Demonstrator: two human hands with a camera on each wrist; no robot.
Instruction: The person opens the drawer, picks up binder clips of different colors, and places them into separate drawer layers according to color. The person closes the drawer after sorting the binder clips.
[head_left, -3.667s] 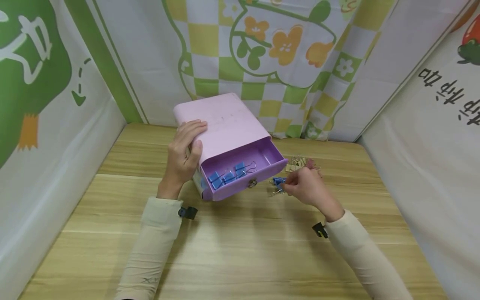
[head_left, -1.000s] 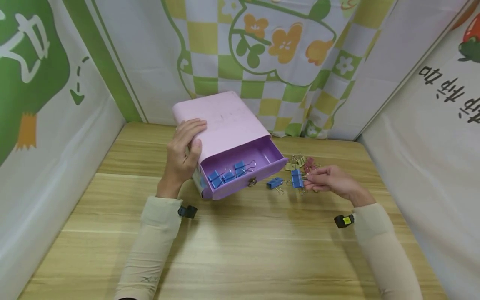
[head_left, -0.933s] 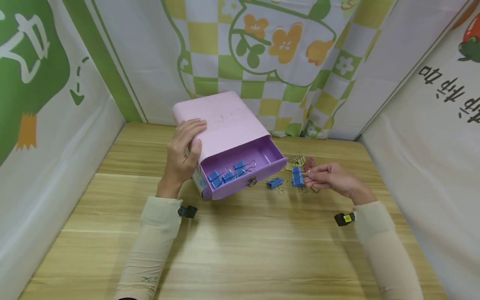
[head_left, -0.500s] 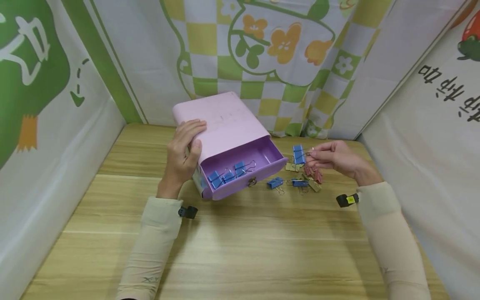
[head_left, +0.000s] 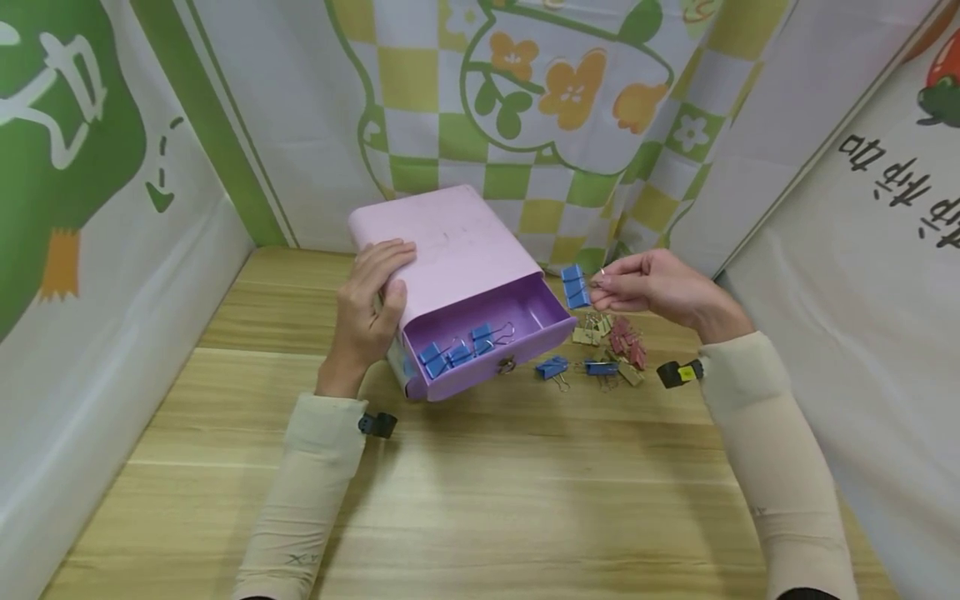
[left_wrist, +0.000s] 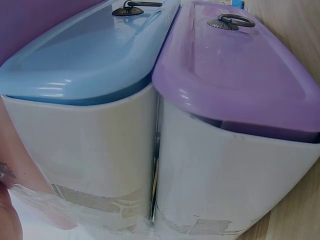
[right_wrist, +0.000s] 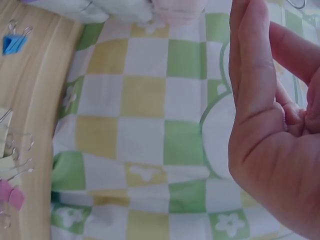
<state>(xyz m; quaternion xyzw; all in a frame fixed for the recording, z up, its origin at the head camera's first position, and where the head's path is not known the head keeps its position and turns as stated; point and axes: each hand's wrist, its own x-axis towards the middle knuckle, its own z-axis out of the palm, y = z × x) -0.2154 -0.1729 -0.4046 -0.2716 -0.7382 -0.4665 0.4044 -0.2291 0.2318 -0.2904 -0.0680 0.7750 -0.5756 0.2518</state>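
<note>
My left hand rests on the left edge of the pink-topped drawer box, fingers laid over its top. The purple top drawer is pulled out, with three blue binder clips in its front left part. In the left wrist view, a blue drawer front and a purple drawer front show below it. My right hand pinches another blue binder clip by its wire handle, in the air just off the drawer's right corner.
Two blue binder clips lie on the wooden table right of the drawer. Several yellow clips and pink clips lie behind and beside them. A checkered curtain hangs along the back edge.
My right hand picked a blue clip from the pile, lifted it away from the table, and brought it left toward the open drawer. The left hand and box stay put.
</note>
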